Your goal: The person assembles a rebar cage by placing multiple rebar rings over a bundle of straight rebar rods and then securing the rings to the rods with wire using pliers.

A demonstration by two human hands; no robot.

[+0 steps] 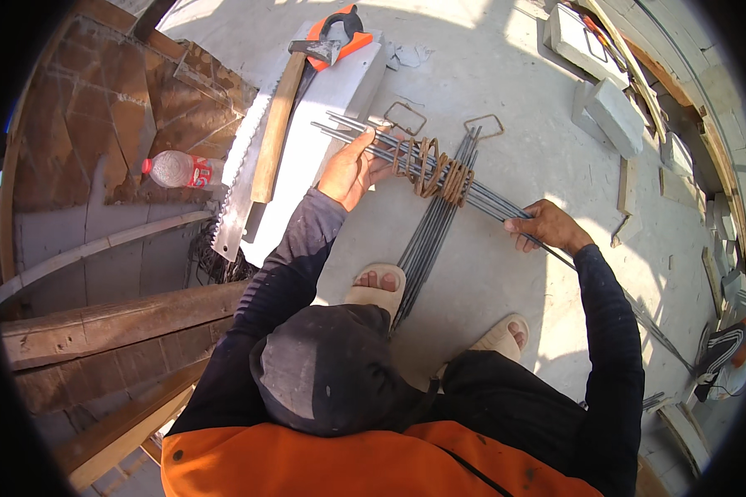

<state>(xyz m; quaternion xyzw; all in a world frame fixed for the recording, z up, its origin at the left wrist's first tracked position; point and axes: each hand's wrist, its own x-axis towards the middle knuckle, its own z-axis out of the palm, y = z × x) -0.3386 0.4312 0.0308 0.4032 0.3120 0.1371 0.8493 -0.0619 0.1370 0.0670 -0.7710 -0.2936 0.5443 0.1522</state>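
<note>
Left hand [352, 172] and right hand [549, 228] both have fingers closed on steel rods [493, 202] running through rusty loops [456, 184]; red-capped clear bottle [172, 169] is at left, contents unclear.

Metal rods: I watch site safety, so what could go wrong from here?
The rusty loops around the metal rods, between the left hand and right hand, could slide if the rods tip. Toes show bare in the sandals, so a dropped rod might hurt them. The saw lies with teeth exposed near the left sleeve, which could snag.
</note>
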